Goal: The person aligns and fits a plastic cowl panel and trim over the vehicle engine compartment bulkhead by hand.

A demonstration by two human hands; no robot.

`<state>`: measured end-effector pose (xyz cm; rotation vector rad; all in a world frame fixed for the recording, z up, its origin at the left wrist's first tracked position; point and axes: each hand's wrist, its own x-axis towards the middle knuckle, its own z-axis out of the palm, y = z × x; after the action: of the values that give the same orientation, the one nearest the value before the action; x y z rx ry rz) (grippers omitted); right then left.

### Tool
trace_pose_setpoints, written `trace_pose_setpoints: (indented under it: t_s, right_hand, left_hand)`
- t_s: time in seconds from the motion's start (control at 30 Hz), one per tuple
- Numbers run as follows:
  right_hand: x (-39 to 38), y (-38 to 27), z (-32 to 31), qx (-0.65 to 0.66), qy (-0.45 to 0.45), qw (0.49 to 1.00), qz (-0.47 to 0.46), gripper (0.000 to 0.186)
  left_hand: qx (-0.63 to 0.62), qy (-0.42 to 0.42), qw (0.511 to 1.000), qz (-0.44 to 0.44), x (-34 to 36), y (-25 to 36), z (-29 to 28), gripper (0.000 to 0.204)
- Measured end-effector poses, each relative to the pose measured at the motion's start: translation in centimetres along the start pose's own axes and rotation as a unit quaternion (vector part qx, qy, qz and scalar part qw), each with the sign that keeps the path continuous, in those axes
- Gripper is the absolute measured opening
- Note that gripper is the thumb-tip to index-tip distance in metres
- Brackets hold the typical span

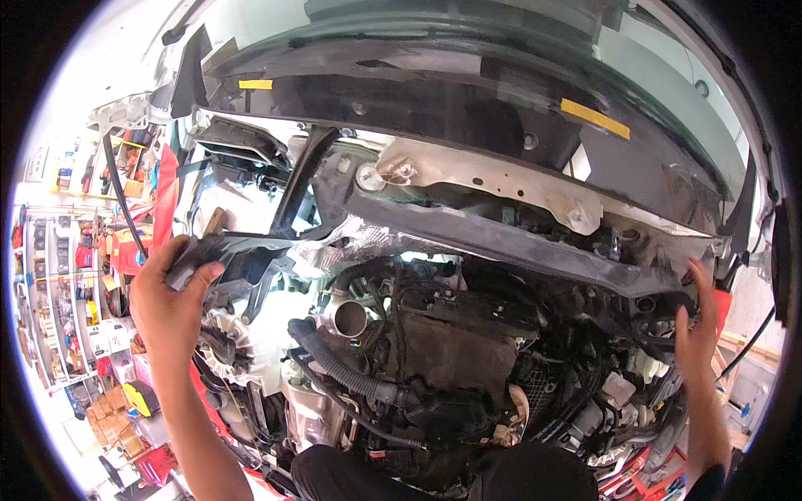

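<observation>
A long dark grey cowl panel stretches across the back of the engine bay, below the windshield. My left hand is closed round its left end, with the thumb lying on top. At the right end my right hand has its fingers on the far side and its thumb on the near side, gripping the edge; part of this grip is hidden. Beneath the panel lies the engine, with a ribbed black hose and a round open metal port on its left.
Two yellow tape strips stick to the dark band below the windshield. A cream metal bulkhead runs behind the panel. Shelves with tools and boxes stand at the left. My dark-clothed knees lean at the front.
</observation>
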<state>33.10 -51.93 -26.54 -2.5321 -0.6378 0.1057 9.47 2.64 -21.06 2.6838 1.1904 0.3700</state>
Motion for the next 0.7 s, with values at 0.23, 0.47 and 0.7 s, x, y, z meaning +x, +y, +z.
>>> trace_pose_setpoints:
  t_s: [0.23,0.47,0.7]
  right_hand:
    - [-1.2,-13.0,15.2,0.290,-0.302,0.900,-0.121,0.030]
    - [6.7,-12.4,34.7,0.100,-0.435,0.892,-0.072,0.045]
    - [8.5,-13.9,39.0,0.093,-0.580,0.809,0.000,0.061]
  left_hand:
    - [0.045,-0.026,0.998,0.021,2.0,-0.1,-0.8,0.046]
    - [0.026,0.007,0.998,0.058,1.8,1.1,-0.6,0.043]
    - [0.048,-0.010,0.998,0.045,2.0,2.0,-1.3,0.045]
